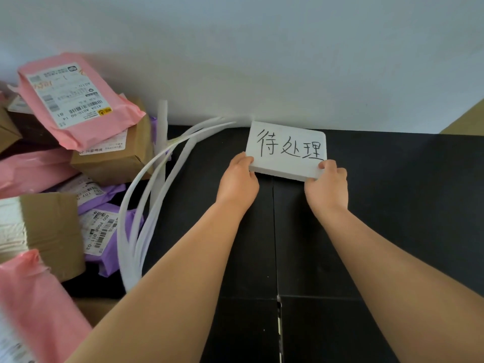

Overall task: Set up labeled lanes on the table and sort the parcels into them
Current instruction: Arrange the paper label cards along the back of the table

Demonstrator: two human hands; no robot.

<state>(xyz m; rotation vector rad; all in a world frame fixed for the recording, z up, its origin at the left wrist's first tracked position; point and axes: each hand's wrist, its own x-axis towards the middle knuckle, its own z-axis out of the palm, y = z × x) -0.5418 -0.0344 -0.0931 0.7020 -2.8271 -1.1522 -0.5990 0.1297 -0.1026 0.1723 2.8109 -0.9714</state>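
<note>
The left hand [239,176] has thumb on top and fingers curled under, clamped on the near left corner of a white foam board [288,150] with black handwritten characters. The right hand [327,184] pinches its near right corner the same way. The board sits at the far edge of the black table [392,205], against the pale wall [262,61]. Long white foam strips [146,200] curve just left of it. At the table's left edge, pink plastic mailers [70,100], brown cardboard boxes [117,158] and purple mailers [104,231] lie heaped.
</note>
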